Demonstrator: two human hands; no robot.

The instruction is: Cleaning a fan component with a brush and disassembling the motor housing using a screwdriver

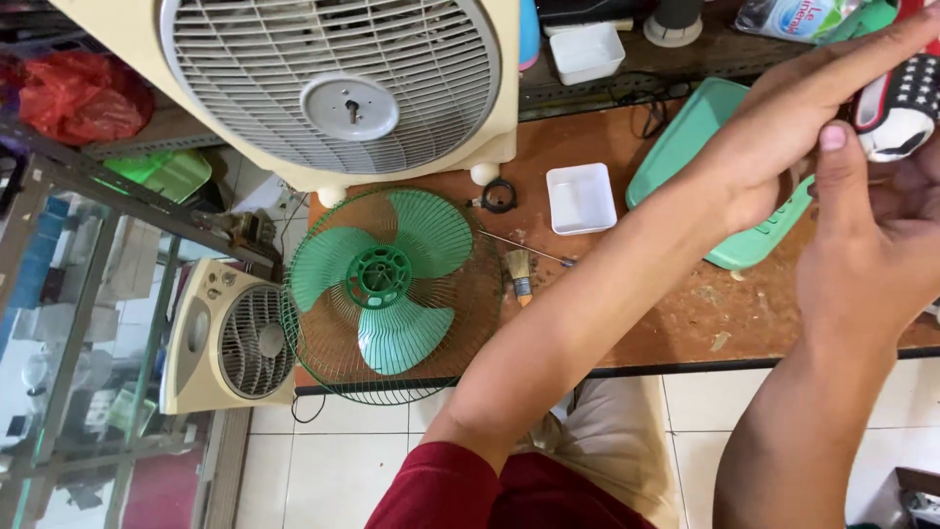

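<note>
— So, how many hands are up, and on what?
— Two. The left hand (783,127) and the right hand (862,255) both close their fingers around one white-and-black part with a red band (896,108), held above the table's far right edge.
— And on the brown table (666,323)?
— One green fan blade (380,279) with three vanes lying in one wire guard (460,362), one small brush (519,274), one thin metal rod (524,248), one black ring (498,196), one white tray (581,198), one green plastic cover (685,137).
— Fans?
— Two cream box fans: one large (333,88), one small (230,338) on the floor.
</note>
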